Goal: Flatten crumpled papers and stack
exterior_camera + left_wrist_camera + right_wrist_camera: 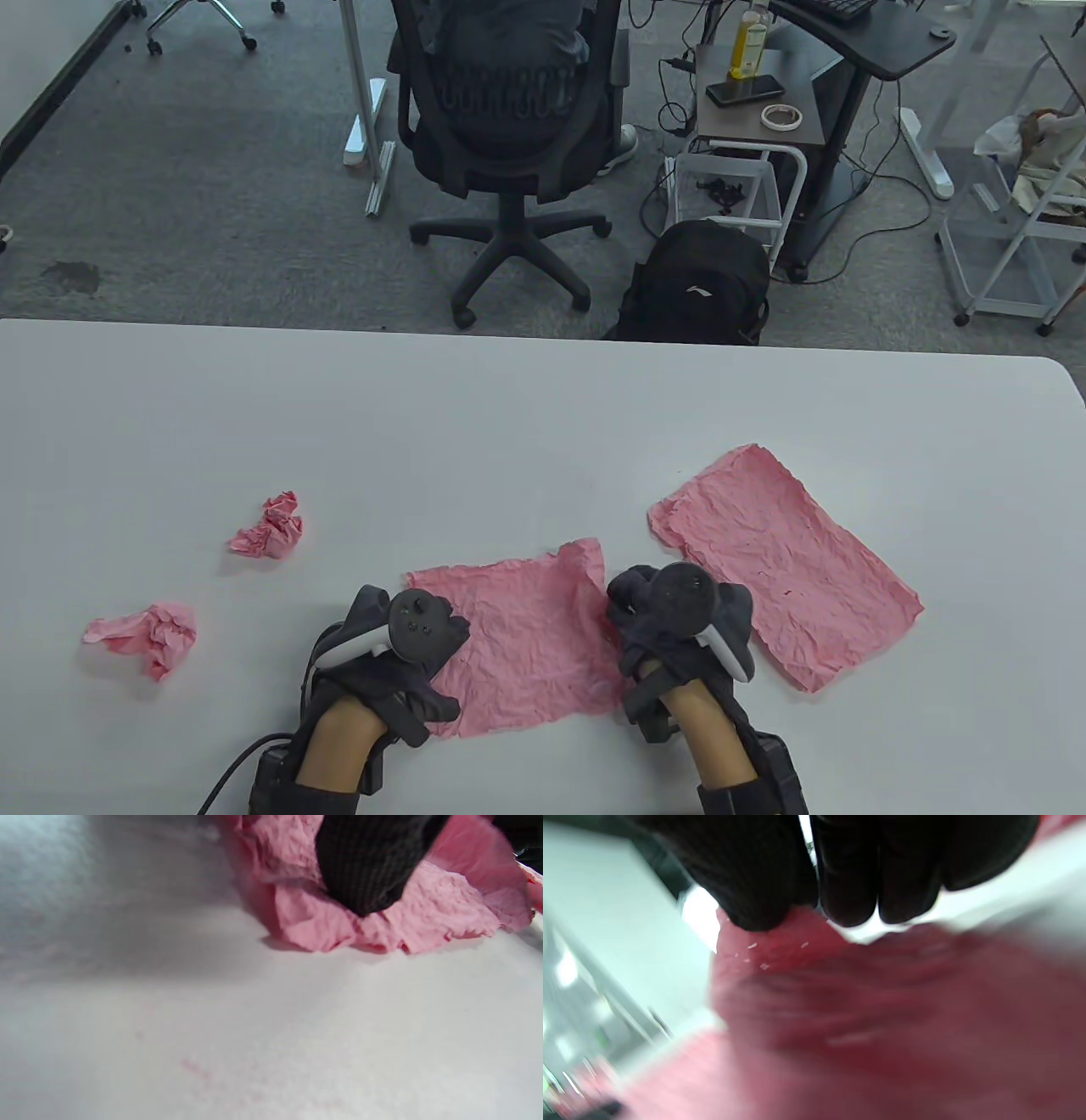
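A half-flattened pink sheet lies at the table's front middle. My left hand is on its left edge; in the left wrist view a gloved fingertip presses into the rumpled paper edge. My right hand holds the sheet's right edge; in the right wrist view the thumb and fingers pinch the raised paper. A flattened pink sheet lies to the right. Two crumpled pink balls lie at the left, one farther back and one nearer.
The white table has bare room behind the papers. Beyond its far edge stand an office chair and a black backpack on the floor.
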Action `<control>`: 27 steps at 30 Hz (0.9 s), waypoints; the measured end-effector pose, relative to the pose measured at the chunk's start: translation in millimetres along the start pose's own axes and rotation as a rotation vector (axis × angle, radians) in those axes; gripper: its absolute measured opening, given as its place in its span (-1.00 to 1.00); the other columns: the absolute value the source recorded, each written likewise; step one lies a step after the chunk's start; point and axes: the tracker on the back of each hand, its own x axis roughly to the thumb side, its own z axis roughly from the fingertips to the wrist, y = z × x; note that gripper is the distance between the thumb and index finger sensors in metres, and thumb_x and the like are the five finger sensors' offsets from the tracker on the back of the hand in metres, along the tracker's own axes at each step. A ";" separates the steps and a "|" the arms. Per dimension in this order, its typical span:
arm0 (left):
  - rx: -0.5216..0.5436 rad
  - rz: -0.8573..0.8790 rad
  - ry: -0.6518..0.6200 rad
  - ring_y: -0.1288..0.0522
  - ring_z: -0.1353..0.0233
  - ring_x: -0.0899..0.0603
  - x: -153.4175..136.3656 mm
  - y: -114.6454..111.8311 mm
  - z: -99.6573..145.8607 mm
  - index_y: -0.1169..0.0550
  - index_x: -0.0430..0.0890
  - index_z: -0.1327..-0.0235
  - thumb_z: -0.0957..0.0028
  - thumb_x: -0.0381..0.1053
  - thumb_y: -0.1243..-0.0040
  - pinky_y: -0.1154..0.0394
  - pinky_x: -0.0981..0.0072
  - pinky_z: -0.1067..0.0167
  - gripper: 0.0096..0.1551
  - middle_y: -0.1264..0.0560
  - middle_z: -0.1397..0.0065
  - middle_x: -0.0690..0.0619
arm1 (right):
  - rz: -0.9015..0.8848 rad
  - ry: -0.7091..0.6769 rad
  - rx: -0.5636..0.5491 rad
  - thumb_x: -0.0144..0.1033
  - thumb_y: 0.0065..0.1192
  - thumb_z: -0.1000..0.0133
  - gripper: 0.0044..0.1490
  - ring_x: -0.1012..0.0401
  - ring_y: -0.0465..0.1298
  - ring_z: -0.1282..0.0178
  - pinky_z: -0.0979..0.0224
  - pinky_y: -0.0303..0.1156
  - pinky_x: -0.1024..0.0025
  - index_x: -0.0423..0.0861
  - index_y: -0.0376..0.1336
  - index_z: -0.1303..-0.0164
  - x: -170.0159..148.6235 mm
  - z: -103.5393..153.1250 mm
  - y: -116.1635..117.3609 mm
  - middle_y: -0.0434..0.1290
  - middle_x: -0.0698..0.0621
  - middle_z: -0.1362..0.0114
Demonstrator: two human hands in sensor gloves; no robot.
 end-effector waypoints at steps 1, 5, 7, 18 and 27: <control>0.000 0.000 0.000 0.38 -0.70 -0.27 0.4 -0.7 -0.1 0.06 0.04 -0.64 0.02 0.25 -0.34 0.31 -0.44 -0.48 0.14 0.30 -0.65 -0.01 | -0.155 0.031 0.022 -0.34 0.38 -0.01 -0.48 -0.22 0.57 -0.18 -0.16 0.44 -0.19 -0.17 0.33 -0.16 -4.7 0.2 -2.5 0.56 -0.24 -0.26; 0.004 0.008 0.000 0.38 -0.70 -0.26 0.1 -1.0 -0.1 0.05 0.04 -0.64 0.02 0.25 -0.34 0.31 -0.43 -0.48 0.14 0.30 -0.65 -0.01 | -0.498 0.147 0.183 -0.37 0.42 0.02 -0.11 -0.03 0.59 -0.03 -0.10 0.46 -0.09 -0.33 -0.01 -0.36 -18.3 -2.4 1.2 0.43 -0.14 -0.16; 0.004 0.004 0.001 0.38 -0.70 -0.26 0.2 -1.2 0.1 0.06 0.04 -0.64 0.01 0.25 -0.33 0.31 -0.43 -0.48 0.14 0.31 -0.65 -0.01 | -0.597 0.190 0.274 -0.34 0.43 0.00 0.14 0.03 0.57 0.03 -0.10 0.46 -0.07 -0.38 -0.24 -0.48 -26.7 -1.4 4.9 0.40 -0.08 -0.12; 0.005 0.008 -0.020 0.38 -0.70 -0.27 0.4 -0.4 -1.3 0.05 0.03 -0.64 0.01 0.24 -0.34 0.32 -0.43 -0.48 0.14 0.30 -0.66 -0.01 | -0.725 0.172 0.403 -0.19 0.23 -0.17 -0.43 -0.25 0.44 -0.27 -0.18 0.39 -0.14 -0.08 0.26 -0.38 -37.1 -6.0 12.0 0.34 -0.30 -0.36; 0.429 -0.056 0.034 0.31 -0.72 -0.29 -0.8 21.4 18.5 0.09 0.07 -0.64 -0.03 0.28 -0.24 0.19 -0.43 -0.51 0.10 0.23 -0.69 -0.04 | -0.874 -0.038 -0.251 -0.40 0.21 -0.09 -0.52 -0.10 0.74 0.11 0.18 0.66 0.11 -0.18 0.36 -0.22 -44.6 -4.2 -55.5 0.63 -0.29 -0.13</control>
